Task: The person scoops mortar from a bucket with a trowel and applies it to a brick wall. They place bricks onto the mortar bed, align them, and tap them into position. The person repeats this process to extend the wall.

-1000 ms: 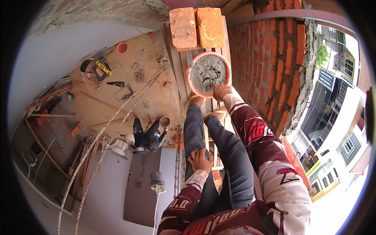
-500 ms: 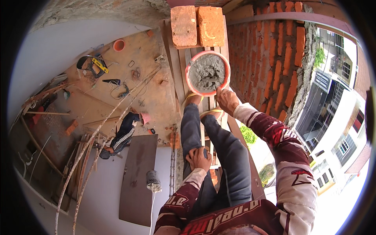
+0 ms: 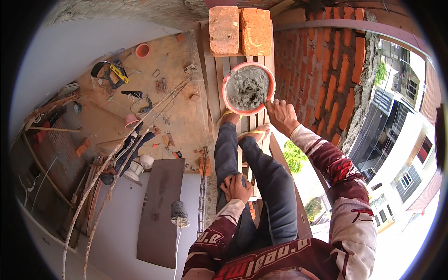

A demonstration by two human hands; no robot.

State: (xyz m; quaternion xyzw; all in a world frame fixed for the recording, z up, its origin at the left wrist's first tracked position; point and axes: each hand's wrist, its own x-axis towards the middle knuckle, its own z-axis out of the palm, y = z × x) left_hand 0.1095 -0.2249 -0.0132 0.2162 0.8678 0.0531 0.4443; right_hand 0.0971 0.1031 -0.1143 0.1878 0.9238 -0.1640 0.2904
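The orange bucket (image 3: 247, 112) is near the middle of the view, on the wooden planks (image 3: 216, 79), just in front of the person's feet. Grey mortar (image 3: 252, 86) is already inside it; its surface is rough, and I see no tool in it. Taking the bucket as the clock centre, the right hand (image 3: 283, 115) touches its rim at about four o'clock. These fingers are bent and near to one another; I cannot tell if they really pinch the rim or only rest against it.

The left hand (image 3: 235, 187), toward six o'clock, lies on the left knee with its fingers a little spread, and it holds nothing.

At twelve o'clock, two loose bricks (image 3: 223, 31) (image 3: 256, 31) lie side by side, not laid in any row. Toward three o'clock, the brick wall (image 3: 322, 79) has many rows already joined with mortar. So, in my judgement, the mixing looks done, while the mortar and both bricks wait unused. How much of the wall is left, the view does not show.

Toward eight o'clock, well below, a co-worker (image 3: 125, 151) bends beside a pink bucket (image 3: 131, 120).
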